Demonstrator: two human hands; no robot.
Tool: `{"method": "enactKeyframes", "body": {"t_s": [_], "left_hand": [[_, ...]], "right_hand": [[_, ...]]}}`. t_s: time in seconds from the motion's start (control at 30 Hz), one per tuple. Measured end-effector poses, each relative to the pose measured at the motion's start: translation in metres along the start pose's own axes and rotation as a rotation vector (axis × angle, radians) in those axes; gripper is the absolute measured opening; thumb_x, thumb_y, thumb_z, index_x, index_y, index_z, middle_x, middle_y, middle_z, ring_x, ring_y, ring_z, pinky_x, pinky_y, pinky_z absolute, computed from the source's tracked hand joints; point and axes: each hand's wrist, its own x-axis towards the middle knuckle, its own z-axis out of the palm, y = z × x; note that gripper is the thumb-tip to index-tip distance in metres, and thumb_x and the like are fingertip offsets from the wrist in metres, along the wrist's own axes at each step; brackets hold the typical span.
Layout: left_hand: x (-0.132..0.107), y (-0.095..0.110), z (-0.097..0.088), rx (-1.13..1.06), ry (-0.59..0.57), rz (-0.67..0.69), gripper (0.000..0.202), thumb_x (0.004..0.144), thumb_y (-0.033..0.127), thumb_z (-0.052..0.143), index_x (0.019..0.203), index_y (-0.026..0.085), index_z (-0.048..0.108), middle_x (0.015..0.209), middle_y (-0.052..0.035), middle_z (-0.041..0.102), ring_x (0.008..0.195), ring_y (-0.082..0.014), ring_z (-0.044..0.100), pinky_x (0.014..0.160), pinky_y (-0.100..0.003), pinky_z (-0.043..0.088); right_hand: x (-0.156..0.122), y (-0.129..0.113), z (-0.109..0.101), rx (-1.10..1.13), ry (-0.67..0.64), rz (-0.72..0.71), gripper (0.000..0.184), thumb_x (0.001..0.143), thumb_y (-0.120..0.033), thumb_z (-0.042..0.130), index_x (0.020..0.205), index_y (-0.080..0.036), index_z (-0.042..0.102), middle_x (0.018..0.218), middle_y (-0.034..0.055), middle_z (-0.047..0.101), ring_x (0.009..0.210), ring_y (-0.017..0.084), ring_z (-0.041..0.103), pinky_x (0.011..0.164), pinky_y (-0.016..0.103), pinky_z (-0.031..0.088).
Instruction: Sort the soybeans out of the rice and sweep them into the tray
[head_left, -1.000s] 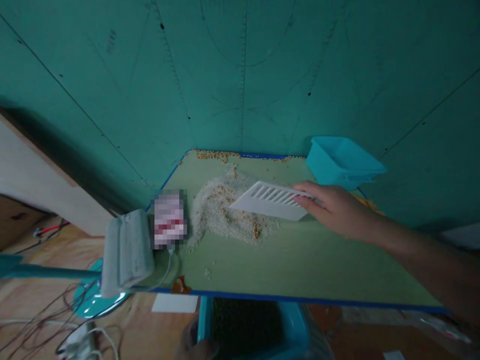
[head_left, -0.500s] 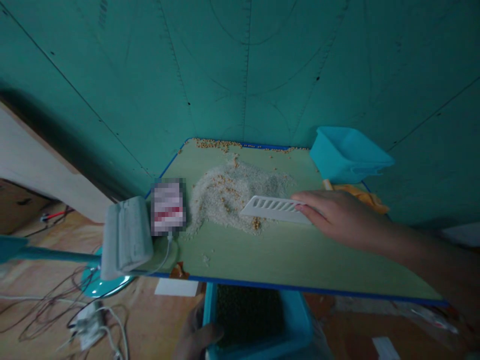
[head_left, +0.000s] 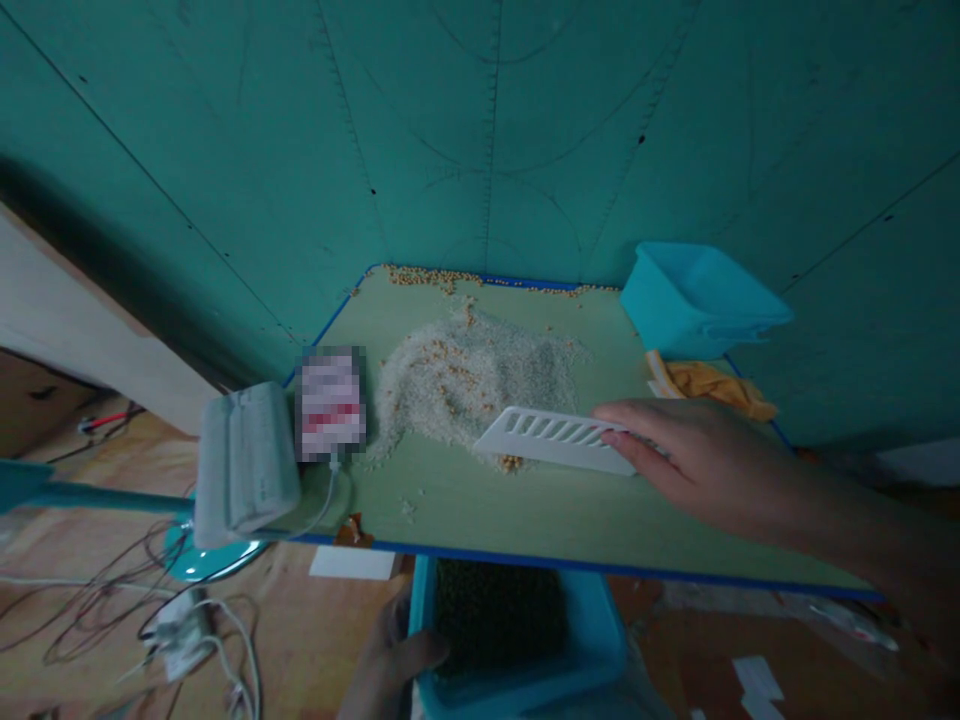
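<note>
My right hand (head_left: 701, 462) grips a white slotted scoop (head_left: 559, 439) by its near end, its blade low over the green table (head_left: 525, 510). The blade's edge sits at the near side of a pile of white rice mixed with yellow grains (head_left: 469, 375), and a few yellow grains lie just in front of it. Below the table's front edge, my left hand (head_left: 390, 660) holds the rim of a teal bin (head_left: 517, 640) with dark contents.
A teal tub (head_left: 701, 298) stands at the table's back right, with an orange cloth (head_left: 709, 385) beside it. A blurred-out packet (head_left: 330, 402) and a grey lamp head (head_left: 244, 462) sit at the left edge. Yellow grains line the back edge (head_left: 450, 280). Cables lie on the floor (head_left: 187, 640).
My right hand has drawn the scoop toward me, out of the pile to its near edge. My left hand and the bin have come further into view under the table.
</note>
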Motion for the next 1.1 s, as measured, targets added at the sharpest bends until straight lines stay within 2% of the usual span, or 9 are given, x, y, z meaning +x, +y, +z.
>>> {"method": "enactKeyframes", "body": {"t_s": [0.17, 0.37, 0.53, 0.73, 0.9, 1.1], "left_hand": [[0.0, -0.002, -0.003, -0.011, -0.023, 0.021, 0.041, 0.05, 0.013, 0.065, 0.09, 0.017, 0.071, 0.07, -0.0051, 0.074, 0.067, -0.0265, 0.066, 0.058, -0.032, 0.047], [0.006, -0.007, -0.008, -0.047, -0.046, 0.012, 0.041, 0.048, 0.014, 0.066, 0.088, 0.018, 0.072, 0.07, -0.0054, 0.075, 0.07, -0.0277, 0.066, 0.062, -0.034, 0.048], [0.007, -0.007, -0.01, -0.032, -0.049, -0.03, 0.043, 0.046, 0.013, 0.067, 0.088, 0.017, 0.073, 0.073, -0.0059, 0.075, 0.073, -0.0277, 0.066, 0.059, -0.031, 0.047], [0.001, -0.003, -0.004, -0.001, -0.058, 0.026, 0.047, 0.051, 0.014, 0.063, 0.097, 0.016, 0.07, 0.078, -0.0065, 0.076, 0.076, -0.0295, 0.066, 0.063, -0.036, 0.05], [0.003, -0.001, -0.008, -0.008, -0.027, 0.028, 0.043, 0.045, 0.013, 0.065, 0.087, 0.017, 0.073, 0.074, -0.0062, 0.075, 0.078, -0.0315, 0.065, 0.067, -0.038, 0.049], [0.006, -0.002, -0.013, -0.065, -0.079, 0.002, 0.045, 0.042, 0.01, 0.062, 0.085, 0.017, 0.073, 0.077, -0.0077, 0.075, 0.079, -0.0329, 0.064, 0.056, -0.033, 0.046]], "right_hand": [[0.0, 0.007, -0.001, 0.03, 0.025, 0.032, 0.027, 0.089, -0.027, 0.036, 0.104, -0.021, 0.058, 0.094, 0.006, 0.069, 0.082, 0.021, 0.064, 0.067, 0.032, 0.047], [-0.002, 0.011, -0.002, 0.067, 0.018, 0.057, 0.028, 0.089, -0.028, 0.037, 0.103, -0.021, 0.06, 0.094, 0.0056, 0.069, 0.083, 0.021, 0.064, 0.071, 0.033, 0.048], [-0.003, 0.01, 0.001, 0.073, 0.014, 0.006, 0.028, 0.089, -0.027, 0.037, 0.103, -0.022, 0.061, 0.096, 0.0061, 0.069, 0.085, 0.021, 0.064, 0.073, 0.033, 0.049], [0.0, 0.008, 0.001, 0.029, 0.027, -0.065, 0.028, 0.089, -0.024, 0.038, 0.103, -0.02, 0.061, 0.096, 0.0065, 0.069, 0.086, 0.02, 0.064, 0.072, 0.032, 0.049], [0.003, -0.001, -0.003, 0.038, -0.004, -0.111, 0.024, 0.089, -0.021, 0.038, 0.099, -0.02, 0.06, 0.092, 0.0046, 0.069, 0.082, 0.018, 0.064, 0.069, 0.03, 0.05], [0.002, -0.012, -0.006, 0.05, -0.044, -0.157, 0.024, 0.088, -0.016, 0.037, 0.094, -0.022, 0.059, 0.089, 0.0036, 0.068, 0.078, 0.017, 0.064, 0.061, 0.027, 0.049]]}}
